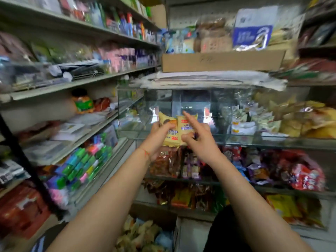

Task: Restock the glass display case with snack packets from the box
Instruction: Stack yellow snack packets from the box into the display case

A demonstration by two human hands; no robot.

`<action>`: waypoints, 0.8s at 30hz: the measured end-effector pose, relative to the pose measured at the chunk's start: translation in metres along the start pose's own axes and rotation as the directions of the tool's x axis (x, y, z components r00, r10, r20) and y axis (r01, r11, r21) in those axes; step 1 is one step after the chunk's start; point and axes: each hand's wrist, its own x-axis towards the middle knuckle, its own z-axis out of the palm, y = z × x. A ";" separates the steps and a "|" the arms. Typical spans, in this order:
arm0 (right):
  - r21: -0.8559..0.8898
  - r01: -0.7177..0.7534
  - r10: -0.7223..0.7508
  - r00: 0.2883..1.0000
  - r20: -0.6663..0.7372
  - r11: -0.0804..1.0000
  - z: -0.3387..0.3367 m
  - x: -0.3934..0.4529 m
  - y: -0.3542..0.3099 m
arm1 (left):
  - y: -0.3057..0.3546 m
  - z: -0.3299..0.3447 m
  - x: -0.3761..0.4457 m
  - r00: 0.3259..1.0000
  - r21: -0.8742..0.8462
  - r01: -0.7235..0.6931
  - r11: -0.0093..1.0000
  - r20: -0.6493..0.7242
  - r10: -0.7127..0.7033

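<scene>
- Two flat, glossy yellow snack packets with crimped edges are held side by side at the open front of the glass display case, level with its upper glass shelf.
- The left hand grips the packets from the left, fingers curled over their faces; a thin red thread circles the wrist.
- The right hand meets the right packet, forefinger straight and raised across it, the other fingers bent at its lower edge; whether they pinch it cannot be told.
- Inside the case, pale crinkled sachets fill the right of the same shelf; shiny red and brown packs crowd the level beneath.
- A brown cardboard box rests on stacked papers atop the case.
- At bottom, more soft-looking packets lie heaped, blurred.
- Metal shelves of mixed goods line the left wall.
</scene>
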 end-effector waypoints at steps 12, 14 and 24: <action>-0.233 -0.309 0.234 0.924 -0.302 0.922 -0.084 0.108 0.044 | 0.027 0.086 0.130 0.919 0.965 -0.213 0.150 0.146 0.366; -0.299 -0.348 0.265 0.921 -0.285 0.888 -0.083 0.130 0.059 | 0.021 0.087 0.153 0.953 0.976 -0.208 0.067 0.187 0.238; -0.254 -0.481 0.406 0.864 -0.297 0.839 -0.059 0.257 0.132 | -0.022 0.090 0.236 0.993 0.993 -0.091 0.069 0.096 -0.075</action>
